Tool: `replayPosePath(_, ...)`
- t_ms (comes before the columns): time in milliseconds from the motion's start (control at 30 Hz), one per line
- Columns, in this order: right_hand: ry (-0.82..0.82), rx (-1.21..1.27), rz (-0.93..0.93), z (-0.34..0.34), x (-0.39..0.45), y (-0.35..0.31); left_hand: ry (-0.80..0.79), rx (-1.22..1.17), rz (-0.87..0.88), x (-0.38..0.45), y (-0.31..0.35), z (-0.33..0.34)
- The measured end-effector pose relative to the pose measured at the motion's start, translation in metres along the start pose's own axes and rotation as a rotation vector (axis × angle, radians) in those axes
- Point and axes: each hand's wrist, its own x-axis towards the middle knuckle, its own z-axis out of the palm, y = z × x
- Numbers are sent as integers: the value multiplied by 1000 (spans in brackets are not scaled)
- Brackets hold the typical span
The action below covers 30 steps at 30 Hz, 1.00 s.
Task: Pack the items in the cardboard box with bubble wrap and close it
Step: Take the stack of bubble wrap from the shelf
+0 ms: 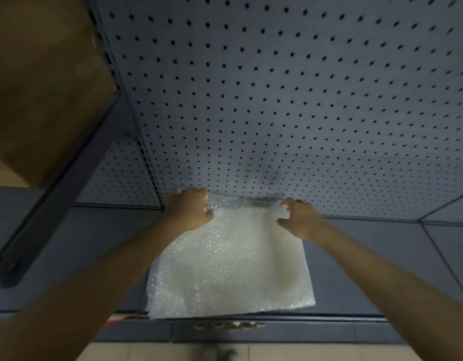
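I look down at a dark grey shelf (82, 256) backed by a grey pegboard panel (277, 87) full of small holes. A sheet of bubble wrap (230, 267) lies flat on the shelf, almost square, its near edge reaching the front lip of the shelf and its far edge up against the foot of the pegboard.

My left hand (187, 211) is at the far left corner of the sheet. The fingers are curled down over that corner and the thumb presses in from the side, so the hand is closed on the edge of the bubble wrap, which bunches up a little under it.

My right hand (299, 217) is at the far right corner. Its fingers are bent like a claw with gaps between them, and the thumb sticks out toward the middle of the sheet. The fingertips sit right at the far edge, but I cannot tell whether they really pinch the sheet or only touch it. Both forearms stretch in from the bottom corners of the view.

High on the left, a brown cardboard box (43, 82) sits on a dark shelf edge (56, 194) that runs diagonally, well apart from the bubble wrap. Its inside does not show from here.

On the front face of the lower shelf there is a blurred label (229, 327) that I cannot read. Below it I see pale floor tiles (147, 353).
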Motion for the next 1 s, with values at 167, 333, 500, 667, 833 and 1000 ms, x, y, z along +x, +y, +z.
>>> replayPosePath(167, -71, 57, 103, 34, 11, 21, -69, -84, -51, 2, -33, 45)
replayPosePath(333, 44, 200, 219, 56, 15, 43, -33, -200, -194, -21, -57, 67)
replayPosePath(500, -43, 696, 491, 67, 13, 66, 7, -353, -486, -46, -91, 85)
replayPosePath(667, -388, 904, 350, 81, 1, 88, -123, -927, -743, -54, -138, 139)
replayPosePath(833, -330, 988, 359, 99, 9, 88, -165, -1054, -719, -52, -143, 150)
replayPosePath(1000, -321, 1031, 346, 102, 8, 87, -201, -1069, -728, -53, -113, 124)
